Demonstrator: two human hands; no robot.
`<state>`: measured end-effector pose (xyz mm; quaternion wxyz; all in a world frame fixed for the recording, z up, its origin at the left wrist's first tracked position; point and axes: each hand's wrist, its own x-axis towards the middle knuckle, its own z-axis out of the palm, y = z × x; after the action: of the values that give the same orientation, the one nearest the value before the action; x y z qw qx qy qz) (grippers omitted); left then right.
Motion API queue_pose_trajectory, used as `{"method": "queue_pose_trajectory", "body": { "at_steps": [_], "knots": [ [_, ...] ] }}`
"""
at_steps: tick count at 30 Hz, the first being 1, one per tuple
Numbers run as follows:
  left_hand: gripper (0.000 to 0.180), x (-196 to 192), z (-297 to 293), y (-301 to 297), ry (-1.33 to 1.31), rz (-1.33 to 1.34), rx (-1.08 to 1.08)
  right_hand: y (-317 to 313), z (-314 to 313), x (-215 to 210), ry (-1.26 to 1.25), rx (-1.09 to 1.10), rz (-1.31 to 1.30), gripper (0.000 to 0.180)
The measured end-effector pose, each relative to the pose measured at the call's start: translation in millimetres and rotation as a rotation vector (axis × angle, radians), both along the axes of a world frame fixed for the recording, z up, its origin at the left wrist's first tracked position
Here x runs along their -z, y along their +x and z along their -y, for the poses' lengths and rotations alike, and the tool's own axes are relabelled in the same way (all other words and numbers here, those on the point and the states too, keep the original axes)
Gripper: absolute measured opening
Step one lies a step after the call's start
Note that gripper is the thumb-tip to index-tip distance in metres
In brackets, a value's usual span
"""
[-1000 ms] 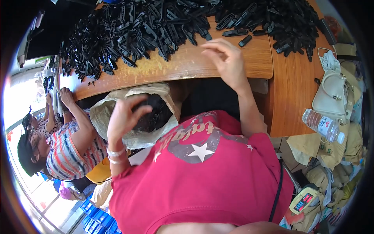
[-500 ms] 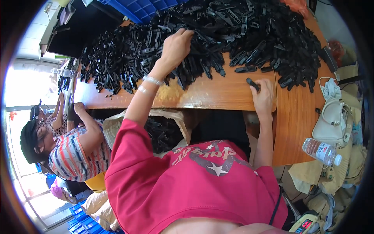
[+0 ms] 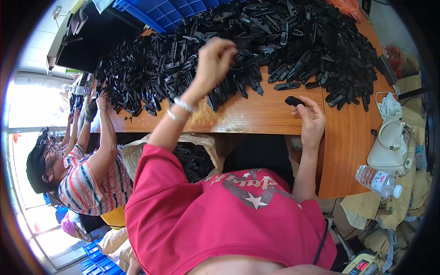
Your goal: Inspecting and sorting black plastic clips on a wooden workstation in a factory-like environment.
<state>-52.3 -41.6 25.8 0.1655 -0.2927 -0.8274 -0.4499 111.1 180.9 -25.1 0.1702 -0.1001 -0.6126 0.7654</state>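
Between the thumb and fingers of my right hand (image 3: pixel 313 120) is a small black plastic part (image 3: pixel 293 101), held just above the table's near edge. My left hand (image 3: pixel 214 64) hovers over the front of a large heap of black plastic parts (image 3: pixel 174 50). Its fingers curl toward the thumb but are smeared by motion, so whether anything is in them does not show. A few single black parts (image 3: pixel 287 86) lie at the heap's front edge, beyond my right hand.
The wooden table (image 3: pixel 256 112) carries the heap, with a blue crate (image 3: pixel 169 13) behind. Below its edge a paper sack (image 3: pixel 208 142) holds black parts. A plastic bottle (image 3: pixel 378 180) and white handbag (image 3: pixel 389 146) are at the right. A person in a striped shirt (image 3: pixel 87 183) works at the left.
My left hand has lifted off the heap and moved slightly right and nearer. My right hand has turned, showing more of the black part. The person at the left has reached farther over the table.
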Motion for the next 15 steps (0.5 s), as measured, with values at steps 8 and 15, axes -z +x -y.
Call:
{"method": "queue_pose_trajectory", "body": {
  "at_steps": [8, 15],
  "knots": [
    [0.015, 8, -15, 99, 0.527, 0.925, 0.417, -8, 27, -24, -0.044, -0.410, -0.098, 0.017],
    [0.026, 2, -10, 103, 0.331, 0.907, 0.147, -3, 46, -37, 0.383, -0.216, -0.208, 0.019]
  ]
}}
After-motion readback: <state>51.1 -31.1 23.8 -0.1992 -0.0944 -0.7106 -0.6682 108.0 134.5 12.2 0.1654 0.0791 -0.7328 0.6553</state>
